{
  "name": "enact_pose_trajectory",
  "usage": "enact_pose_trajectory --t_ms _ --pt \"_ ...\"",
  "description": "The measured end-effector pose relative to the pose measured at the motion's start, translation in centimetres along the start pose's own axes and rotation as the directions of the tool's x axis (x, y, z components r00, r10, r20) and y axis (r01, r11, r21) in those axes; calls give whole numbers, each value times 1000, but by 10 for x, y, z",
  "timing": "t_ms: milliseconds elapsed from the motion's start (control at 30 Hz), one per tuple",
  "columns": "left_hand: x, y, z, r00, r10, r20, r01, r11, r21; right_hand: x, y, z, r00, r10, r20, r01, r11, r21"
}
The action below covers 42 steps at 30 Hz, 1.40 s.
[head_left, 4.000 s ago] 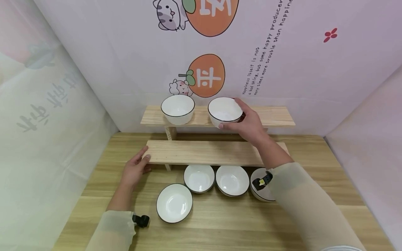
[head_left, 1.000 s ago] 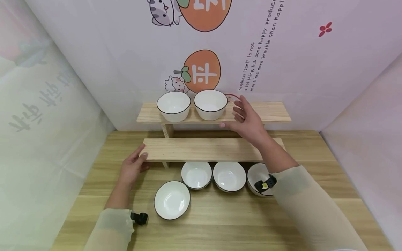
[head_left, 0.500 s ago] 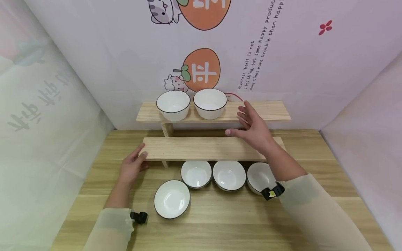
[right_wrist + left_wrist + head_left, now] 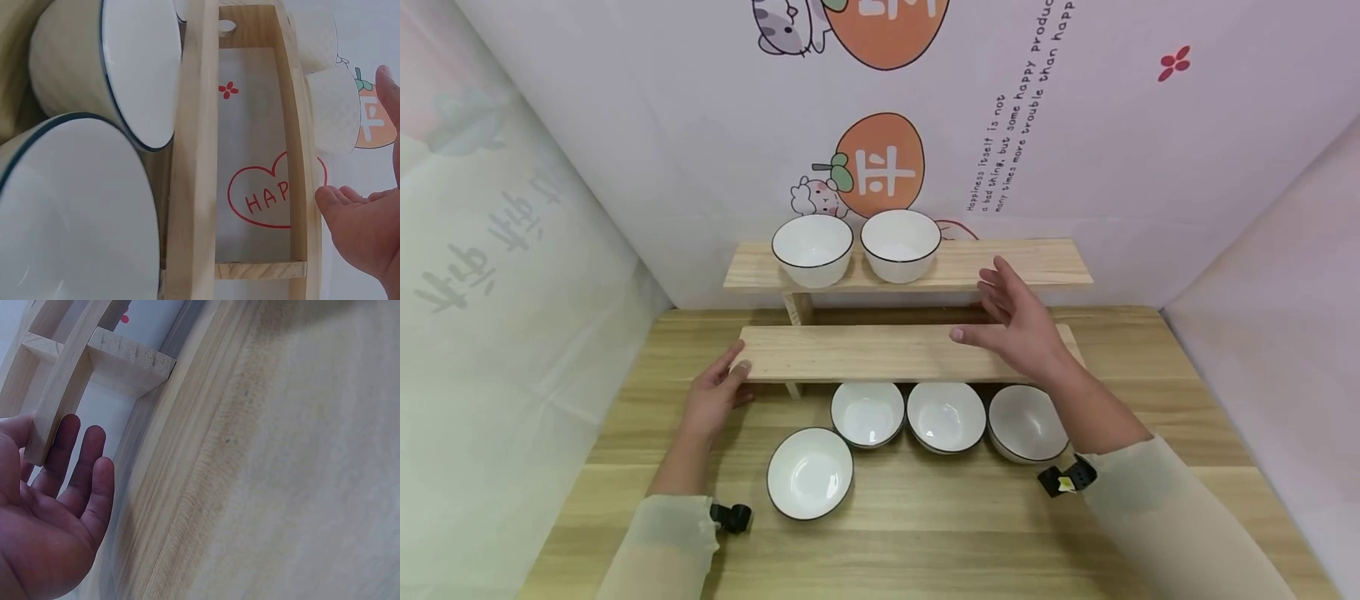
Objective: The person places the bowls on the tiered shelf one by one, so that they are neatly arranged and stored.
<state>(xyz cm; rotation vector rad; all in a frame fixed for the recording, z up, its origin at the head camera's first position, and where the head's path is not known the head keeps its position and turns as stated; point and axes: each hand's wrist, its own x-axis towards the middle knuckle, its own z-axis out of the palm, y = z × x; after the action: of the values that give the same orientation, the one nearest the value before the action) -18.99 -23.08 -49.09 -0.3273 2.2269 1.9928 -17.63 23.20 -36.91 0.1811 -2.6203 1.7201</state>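
My left hand [image 4: 713, 396] holds the left end of the two-tier wooden shelf's lower board [image 4: 880, 353]. The left wrist view has the board end [image 4: 41, 440] between thumb and fingers. Over the right part of this board is my right hand [image 4: 1018, 329], thumb and fingers spread, holding nothing. Two white bowls with dark rims, a left one [image 4: 813, 250] and a right one [image 4: 901, 246], stand side by side on the upper board [image 4: 1000, 262]. In the right wrist view, the right hand [image 4: 365, 219] is beside the upper board, below an upper bowl [image 4: 334, 109].
On the wooden table [image 4: 925, 533], in front of the shelf, a row holds a left bowl [image 4: 868, 414], a middle bowl [image 4: 947, 417] and a right bowl [image 4: 1028, 423]. Another bowl [image 4: 810, 473] sits nearer, at the left. A printed backdrop [image 4: 1075, 150] rises behind the shelf.
The right upper bowl, earlier in my right hand, now stands closer to the left one. My right hand has let go and drawn back down and right. The left hand keeps its hold.
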Motion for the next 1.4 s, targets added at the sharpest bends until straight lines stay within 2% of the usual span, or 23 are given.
enact_pose_trajectory --t_ms 133,233,667,767,1000,1233,1400 --pt "-10 15 3 1000 -5 4 5 1000 8 -6 4 -1 1000 -17 8 17 1000 -6" --pt "-14 20 4 1000 2 10 -2 1000 16 -11 7 -2 1000 -27 9 27 999 -21" --pt "-13 20 4 1000 -18 0 18 1000 20 -36 34 -7 995 -95 -11 93 990 -104" --pt "-11 18 3 1000 -19 -3 19 1000 22 -42 40 -9 996 -84 -18 82 992 -99" --pt "-15 24 5 1000 -7 -1 7 999 43 -56 52 -11 998 -64 -25 61 993 -97" --pt "0 1 0 1000 4 -12 -3 999 36 -69 59 -13 999 -35 -38 31 996 -88" --pt "2 -4 1 1000 20 -23 -19 999 35 -78 65 -15 999 -15 -41 10 995 -102"
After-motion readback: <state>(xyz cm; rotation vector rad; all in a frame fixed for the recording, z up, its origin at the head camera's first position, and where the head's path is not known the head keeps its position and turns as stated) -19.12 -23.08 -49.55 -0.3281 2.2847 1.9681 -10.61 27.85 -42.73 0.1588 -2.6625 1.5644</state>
